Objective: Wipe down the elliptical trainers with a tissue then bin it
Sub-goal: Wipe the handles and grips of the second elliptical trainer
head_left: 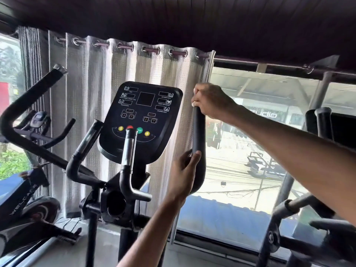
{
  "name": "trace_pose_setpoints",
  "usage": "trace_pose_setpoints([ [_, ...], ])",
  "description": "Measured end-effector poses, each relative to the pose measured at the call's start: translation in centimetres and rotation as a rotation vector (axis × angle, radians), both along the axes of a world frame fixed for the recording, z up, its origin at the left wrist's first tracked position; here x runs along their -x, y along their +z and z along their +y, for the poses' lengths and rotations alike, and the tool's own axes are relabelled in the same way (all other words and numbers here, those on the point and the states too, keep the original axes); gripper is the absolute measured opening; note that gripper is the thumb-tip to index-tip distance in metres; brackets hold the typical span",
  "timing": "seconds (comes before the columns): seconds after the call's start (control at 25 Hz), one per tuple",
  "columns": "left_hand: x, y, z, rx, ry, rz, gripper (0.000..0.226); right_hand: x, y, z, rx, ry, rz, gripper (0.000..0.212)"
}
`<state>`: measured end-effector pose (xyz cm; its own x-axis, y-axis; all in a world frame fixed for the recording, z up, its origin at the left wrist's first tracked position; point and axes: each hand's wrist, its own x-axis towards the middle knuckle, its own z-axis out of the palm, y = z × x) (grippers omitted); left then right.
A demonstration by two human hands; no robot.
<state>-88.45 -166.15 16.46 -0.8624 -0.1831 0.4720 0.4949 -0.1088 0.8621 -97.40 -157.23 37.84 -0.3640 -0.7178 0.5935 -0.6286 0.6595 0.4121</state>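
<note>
A black elliptical trainer stands in front of me, its console (143, 116) facing me at centre. The trainer's right moving handle (198, 132) rises as a black padded bar right of the console. My right hand (209, 101) grips the top of that handle; a small white bit of tissue (195, 103) peeks out under its fingers. Lower down, my left hand (185, 170) grips the same handle at its bend. The trainer's left moving handle (28, 105) curves up at the far left. Two short fixed grips (128, 149) stand below the console.
A spin bike (36, 191) stands at the left by the window. A second machine (300, 218) is at the right, its handles near my right forearm. A white curtain (100, 112) hangs behind the console, with a large window beside it. Grey floor lies below.
</note>
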Motion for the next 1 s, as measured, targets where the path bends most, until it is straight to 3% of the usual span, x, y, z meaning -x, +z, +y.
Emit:
trace_pose_setpoints([
  [0.12,0.1,-1.1,-0.3,0.019,-0.043,-0.028,0.039,-1.3,0.3,-0.6,-0.106,-0.006,-0.082,0.01],
  [0.32,-0.4,-2.4,0.0,-0.044,-0.138,-0.072,0.066,-2.8,-2.3,-1.4,-0.202,-0.125,0.08,0.015],
  [0.48,-0.4,-2.6,-0.2,-0.041,-0.113,-0.063,0.067,-4.2,-5.3,-1.0,-0.126,-0.098,0.111,0.014],
  [0.6,-0.2,-3.1,-0.5,0.002,-0.058,-0.047,0.068,-5.5,-8.1,1.0,0.102,0.022,0.054,0.008],
  [0.72,-0.3,-3.0,-0.7,-0.001,-0.035,-0.021,0.07,-6.8,-9.6,2.6,0.178,0.131,0.031,0.008],
  [1.0,-0.4,-3.0,-0.7,0.021,-0.049,-0.033,0.066,-5.7,-7.1,3.0,0.075,0.124,0.053,0.008],
])
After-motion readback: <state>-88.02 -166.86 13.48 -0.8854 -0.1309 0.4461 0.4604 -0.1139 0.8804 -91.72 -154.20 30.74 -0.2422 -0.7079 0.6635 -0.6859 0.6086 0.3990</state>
